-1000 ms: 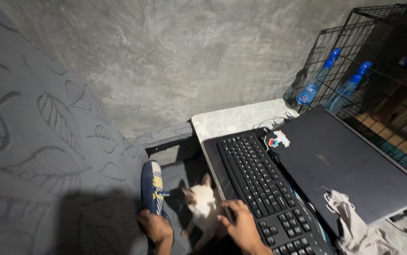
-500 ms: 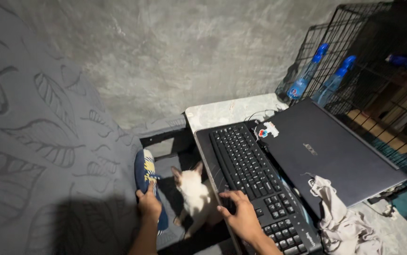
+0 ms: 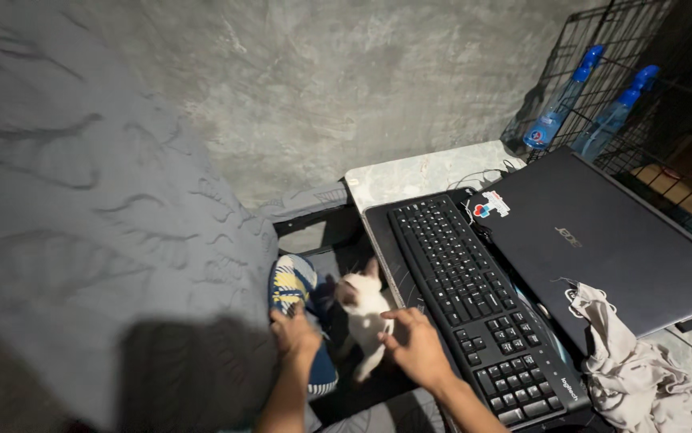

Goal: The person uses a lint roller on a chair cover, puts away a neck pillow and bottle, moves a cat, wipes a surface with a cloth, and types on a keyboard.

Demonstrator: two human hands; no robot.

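The left hand rests on a blue-and-yellow cushion; whether its grip is closed on the fabric I cannot tell. The right hand lies open, fingers spread, touching the flank of a small white kitten that stands between the two hands, in the gap between the cushion and the tabletop. The kitten is touched but not lifted; neither hand encloses it. The kitten looks soft and short-furred, the cushion padded. Just right of it lies a flat black keyboard, then a closed matte laptop, a crumpled pale cloth and a wire cage.
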